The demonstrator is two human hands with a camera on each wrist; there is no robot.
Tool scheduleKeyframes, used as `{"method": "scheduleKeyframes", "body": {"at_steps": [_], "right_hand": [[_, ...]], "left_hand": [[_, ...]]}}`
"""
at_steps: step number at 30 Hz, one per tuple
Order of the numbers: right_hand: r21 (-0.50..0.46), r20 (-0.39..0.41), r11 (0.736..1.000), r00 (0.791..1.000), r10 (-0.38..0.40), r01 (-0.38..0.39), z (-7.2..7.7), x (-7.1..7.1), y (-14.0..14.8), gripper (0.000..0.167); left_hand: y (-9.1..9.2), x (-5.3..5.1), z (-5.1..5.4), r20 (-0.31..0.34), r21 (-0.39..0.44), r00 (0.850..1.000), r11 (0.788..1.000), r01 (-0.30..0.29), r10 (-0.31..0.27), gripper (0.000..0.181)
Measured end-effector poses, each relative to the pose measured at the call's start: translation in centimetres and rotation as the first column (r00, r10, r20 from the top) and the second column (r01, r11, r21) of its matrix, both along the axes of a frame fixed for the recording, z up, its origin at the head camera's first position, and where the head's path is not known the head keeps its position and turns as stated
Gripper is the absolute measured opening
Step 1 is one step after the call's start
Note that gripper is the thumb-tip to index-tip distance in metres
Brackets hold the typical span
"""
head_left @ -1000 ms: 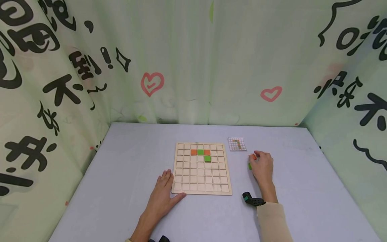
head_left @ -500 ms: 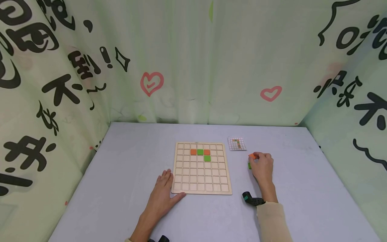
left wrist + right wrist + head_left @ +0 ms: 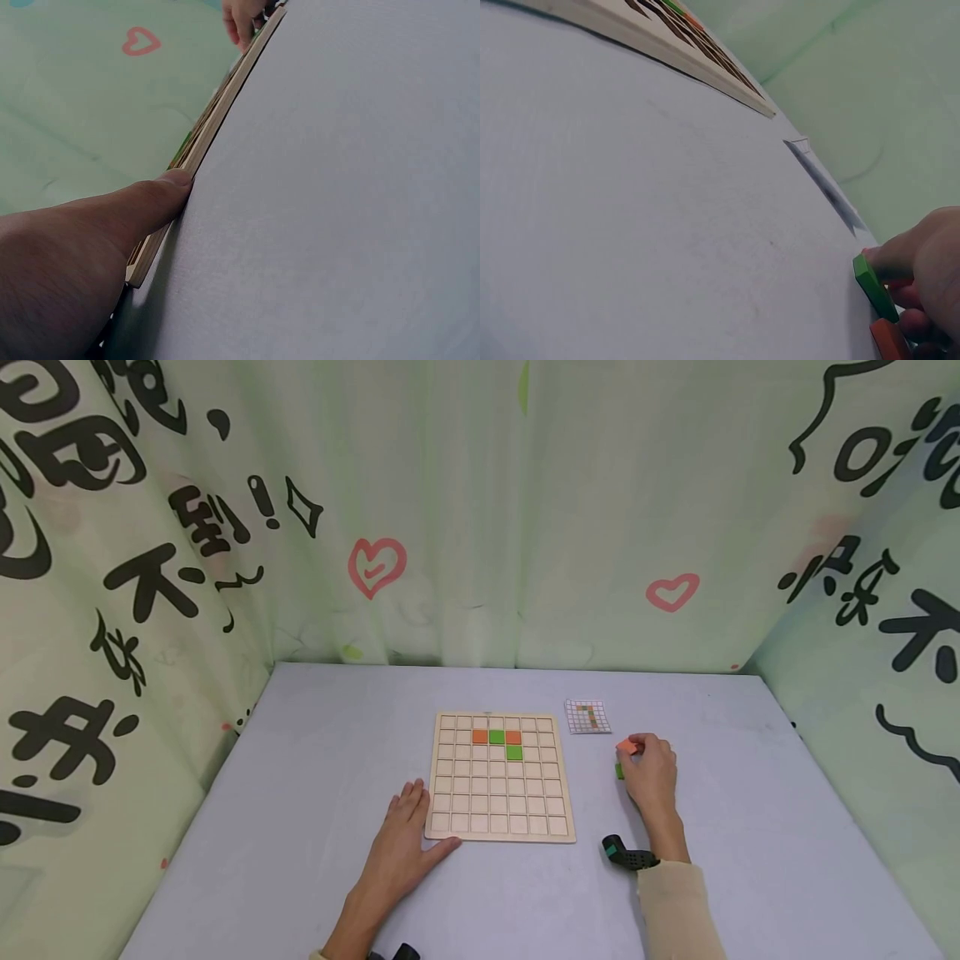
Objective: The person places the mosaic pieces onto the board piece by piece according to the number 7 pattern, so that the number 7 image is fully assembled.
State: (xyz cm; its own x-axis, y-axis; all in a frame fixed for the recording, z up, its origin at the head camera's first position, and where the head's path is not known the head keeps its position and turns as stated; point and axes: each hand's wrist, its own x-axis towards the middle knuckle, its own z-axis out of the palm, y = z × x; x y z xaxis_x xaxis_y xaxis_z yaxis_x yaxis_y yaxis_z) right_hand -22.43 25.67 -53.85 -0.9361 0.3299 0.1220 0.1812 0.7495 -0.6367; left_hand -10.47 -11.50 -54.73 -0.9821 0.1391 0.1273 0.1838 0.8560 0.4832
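Note:
A wooden grid board [image 3: 480,827] lies on the table, with orange tiles [image 3: 480,737] and green tiles [image 3: 514,752] in some upper cells. My left hand [image 3: 402,843] rests flat at its lower left corner, fingers along the left side; the thumb touches the front edge, as the left wrist view shows. To the right of the board, my right hand [image 3: 651,777] pinches an orange tile [image 3: 627,747] at its fingertips. A loose green tile [image 3: 874,289] and another orange tile [image 3: 889,340] are close beside those fingers in the right wrist view; the fingers partly hide them.
A small printed card [image 3: 588,717] with a coloured grid pattern lies between the board and my right hand, farther back. The white table [image 3: 315,735] meets a patterned curtain [image 3: 465,527] behind and at both sides.
The orange tile at my right fingertips has tilted and shows more of its face. My left hand and the board stay where they were.

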Motion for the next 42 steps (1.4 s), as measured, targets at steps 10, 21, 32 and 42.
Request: {"method": "scheduleKeyframes", "body": {"at_steps": [10, 21, 32, 42], "right_hand": [[0.010, -0.073, 1.000, 0.997, 0.026, -0.025, 0.2, 0.1, -0.1, 0.026], [-0.024, -0.096, 1.000, 0.995, 0.017, -0.019, 0.7, 0.0, -0.5, 0.028], [-0.049, -0.079, 0.999, 0.997, 0.019, -0.022, 1.1, -0.1, -1.3, 0.028], [-0.038, -0.097, 0.997, 0.993, 0.062, -0.066, 1.6, 0.1, -2.7, 0.029]], "left_hand": [[0.0, 0.0, 0.0, 0.005, 0.001, 1.000, 1.000, -0.002, 0.002, 0.091], [0.0, 0.0, 0.1, 0.017, 0.006, 1.000, 1.000, -0.004, 0.004, 0.091], [0.0, -0.1, 0.1, 0.026, 0.009, 1.000, 1.000, -0.006, 0.006, 0.091], [0.0, -0.1, 0.1, 0.024, 0.005, 1.000, 1.000, -0.009, 0.009, 0.092]]}}
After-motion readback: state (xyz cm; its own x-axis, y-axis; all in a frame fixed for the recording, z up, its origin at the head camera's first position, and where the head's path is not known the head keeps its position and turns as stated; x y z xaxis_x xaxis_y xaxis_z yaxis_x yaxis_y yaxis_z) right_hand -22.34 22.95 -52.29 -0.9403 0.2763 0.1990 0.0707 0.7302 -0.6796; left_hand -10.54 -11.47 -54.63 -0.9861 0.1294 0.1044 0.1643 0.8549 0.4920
